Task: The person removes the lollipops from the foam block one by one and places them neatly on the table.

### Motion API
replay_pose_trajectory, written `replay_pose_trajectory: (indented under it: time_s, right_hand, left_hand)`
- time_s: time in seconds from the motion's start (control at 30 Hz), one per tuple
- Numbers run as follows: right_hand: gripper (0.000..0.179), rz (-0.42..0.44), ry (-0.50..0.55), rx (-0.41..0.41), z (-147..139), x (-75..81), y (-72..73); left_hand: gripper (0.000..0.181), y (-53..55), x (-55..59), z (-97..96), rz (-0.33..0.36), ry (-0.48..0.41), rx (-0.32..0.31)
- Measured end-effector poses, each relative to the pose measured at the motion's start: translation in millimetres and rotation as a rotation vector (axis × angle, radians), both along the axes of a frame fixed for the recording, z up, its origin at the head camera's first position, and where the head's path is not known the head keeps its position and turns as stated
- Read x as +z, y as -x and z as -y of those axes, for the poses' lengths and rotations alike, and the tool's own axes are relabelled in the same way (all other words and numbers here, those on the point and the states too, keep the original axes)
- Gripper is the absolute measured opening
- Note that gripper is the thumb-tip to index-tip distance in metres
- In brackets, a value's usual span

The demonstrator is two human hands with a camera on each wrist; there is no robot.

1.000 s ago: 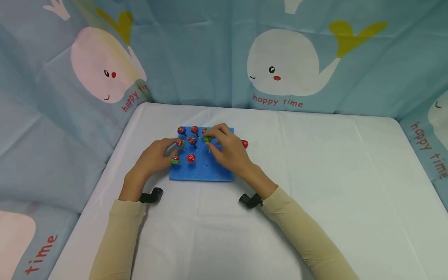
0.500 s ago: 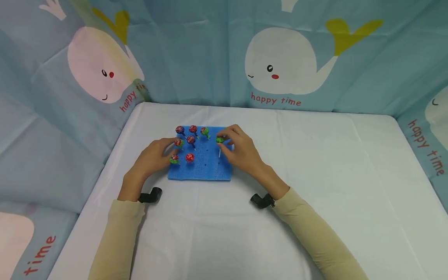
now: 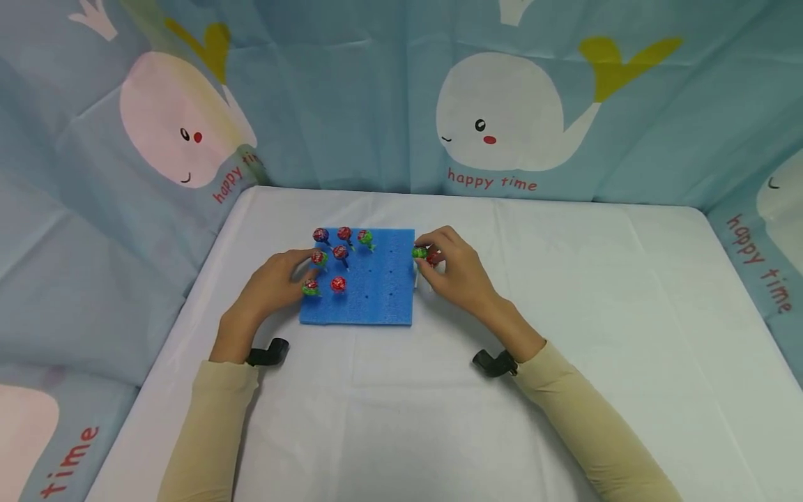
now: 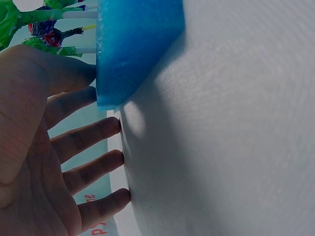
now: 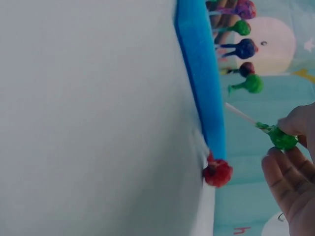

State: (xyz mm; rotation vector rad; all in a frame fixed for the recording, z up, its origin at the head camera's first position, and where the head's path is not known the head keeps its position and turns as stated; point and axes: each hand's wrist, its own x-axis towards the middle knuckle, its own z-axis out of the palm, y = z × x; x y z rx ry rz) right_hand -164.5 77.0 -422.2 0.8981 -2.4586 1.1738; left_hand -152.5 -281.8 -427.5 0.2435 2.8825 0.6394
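My right hand (image 3: 458,270) pinches a green-wrapped lollipop (image 5: 283,139) by its candy head, over the right edge of a blue foam board (image 3: 376,307). The lollipop's white stick (image 5: 241,114) points free of the foam. Several lollipops stand upright in the board's left and back parts, among them a red one (image 3: 339,284) and a green-and-red one (image 3: 366,238). My left hand (image 3: 276,281) rests at the board's left side. Its thumb and forefinger touch the foam, and the other fingers (image 4: 93,172) reach toward the cloth, fairly straight.
A red lollipop (image 5: 218,172) lies on the white tablecloth (image 3: 564,314) beside the board's right edge, partly behind my right hand in the head view. Small holes show in the board's right half. A blue whale-print curtain (image 3: 351,104) hangs behind the table.
My right hand has carried the green lollipop rightward, from above the back-middle of the board to its right edge. The left hand has stayed at the board's left side.
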Motion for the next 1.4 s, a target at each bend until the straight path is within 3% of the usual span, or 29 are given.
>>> replay_pose_trajectory:
  time_s: [0.33, 0.7, 1.03, 1.4]
  right_hand:
    - [0.023, 0.038, 0.021, -0.014, -20.2, -11.0, 3.9]
    - [0.025, 0.167, 0.005, -0.045, -41.1, -16.4, 10.0]
    - [0.025, 0.205, -0.115, -0.042, -43.7, -17.5, 25.3]
    - [0.024, 0.238, -0.235, -0.047, -46.4, -14.8, 31.3]
  left_hand:
    - [0.057, 0.0, 1.7, -0.2, 0.010, 0.005, 0.003]
    - [0.055, -3.6, 0.3, -1.7, -0.007, -0.021, -0.005]
    - [0.055, -3.4, 1.6, 1.2, -0.015, -0.007, -0.002]
    - [0.055, -3.4, 0.3, 0.3, -0.031, -0.015, 0.001]
